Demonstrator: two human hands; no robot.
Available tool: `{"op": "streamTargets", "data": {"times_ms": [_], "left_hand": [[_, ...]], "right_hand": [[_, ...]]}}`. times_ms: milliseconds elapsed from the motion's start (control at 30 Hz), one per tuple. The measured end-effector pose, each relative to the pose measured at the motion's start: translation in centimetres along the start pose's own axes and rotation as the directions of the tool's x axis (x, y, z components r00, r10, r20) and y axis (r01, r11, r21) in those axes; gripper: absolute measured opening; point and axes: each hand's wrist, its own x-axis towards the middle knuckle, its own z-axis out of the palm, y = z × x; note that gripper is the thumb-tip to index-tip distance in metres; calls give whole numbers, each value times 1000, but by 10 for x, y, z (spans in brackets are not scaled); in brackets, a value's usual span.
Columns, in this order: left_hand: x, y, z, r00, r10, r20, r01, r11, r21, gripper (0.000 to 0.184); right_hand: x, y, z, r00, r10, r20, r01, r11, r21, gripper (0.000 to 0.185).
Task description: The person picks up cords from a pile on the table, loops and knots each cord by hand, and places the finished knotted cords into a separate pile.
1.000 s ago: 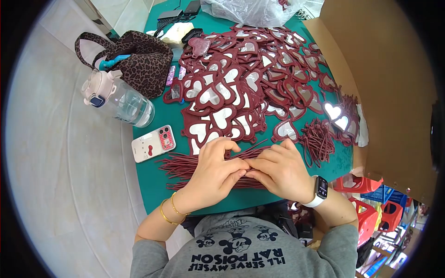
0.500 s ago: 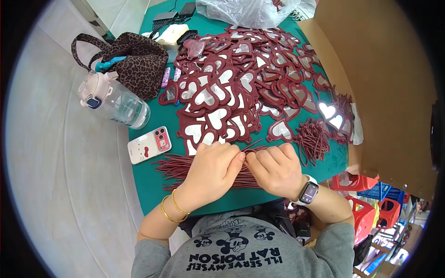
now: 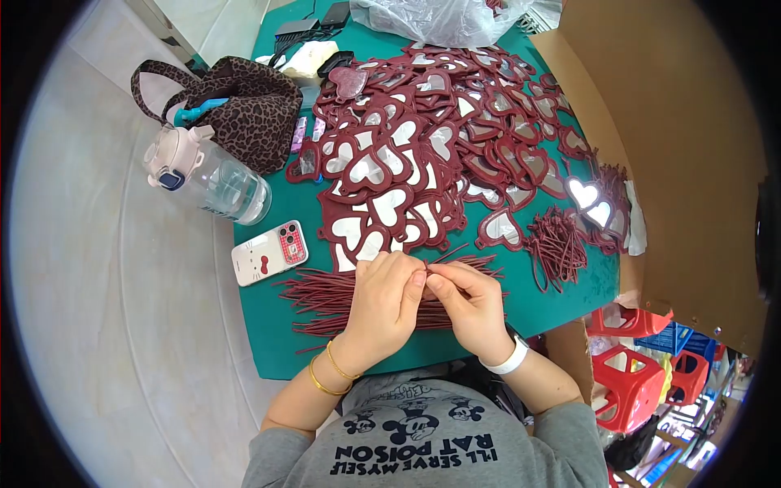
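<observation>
My left hand (image 3: 384,294) and my right hand (image 3: 472,309) meet fingertip to fingertip above the near part of the table. Both are closed in a pinch on a thin dark red cord (image 3: 449,254), whose free end sticks out up and to the right. Most of that cord is hidden by my fingers. Beneath the hands lies a spread bundle of similar straight cords (image 3: 321,298). Just beyond them is a big heap of dark red heart-shaped frames (image 3: 390,159) with mirror-like or clear centres. A single heart frame (image 3: 499,229) rests near my right hand.
A pile of looped cords (image 3: 557,248) lies on the green table (image 3: 272,329) at right, beside a cardboard box wall (image 3: 651,163). On the left are a phone (image 3: 268,253), a water bottle (image 3: 220,183) and a leopard-print bag (image 3: 252,114). Red stools (image 3: 630,386) stand below right.
My right hand has turned, its wrist swinging inward and down, so the thumb shows and the watch face has rotated out of sight. The left hand keeps its pinch. The view has shifted slightly.
</observation>
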Motion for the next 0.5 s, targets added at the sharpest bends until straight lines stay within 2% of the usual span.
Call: {"op": "streamTargets", "data": {"times_ms": [33,67,100,167,267,433,500], "left_hand": [[0,1,1,1000,2,2,-2,1000,1,15],[-1,2,1,999,33,-18,-32,998,53,14],[-1,3,1,997,63,-36,-59,993,106,13],[-3,3,2,994,92,-55,-82,984,157,12],[-4,4,2,985,167,-39,-148,943,299,11],[-5,11,-9,983,176,41,-180,930,320,9],[-3,4,-16,993,116,6,-116,989,88,8]], "right_hand": [[-1,0,1,995,99,-1,-98,985,139,19],[-1,0,1,995,97,-2,-96,986,140,19],[-2,0,1,989,150,13,-148,954,261,18],[-3,1,0,966,249,64,-248,839,484,18],[-3,3,-7,949,300,92,-306,818,488,17],[-5,7,-15,946,314,85,-321,853,411,16],[-5,7,-18,938,332,99,-341,831,440,15]]}}
